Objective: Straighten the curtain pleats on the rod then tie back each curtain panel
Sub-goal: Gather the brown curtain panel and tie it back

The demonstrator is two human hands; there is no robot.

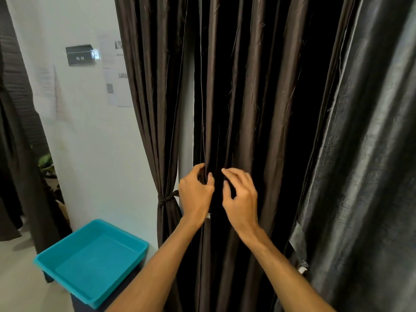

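**Hands working the hanging pleats**

A brown curtain [247,86] is hanging beside a white wall [90,143], with a teal tray [96,262] sitting low on the left. The left hand [195,192] is gripping one pleat. The right hand [242,199] is curling at the fabric; whether it is grasping any is unclear.

- left hand [195,192] grips a fold of the dark brown glossy fabric curtain [247,86].
- right hand [240,197], fingers curled, just beside it; grasp unclear.
- teal rectangular plastic tray [90,255] lower left.

The brown curtain [247,97] is silky, faintly slubbed cloth, beside smooth turquoise plastic of the tray [94,257].
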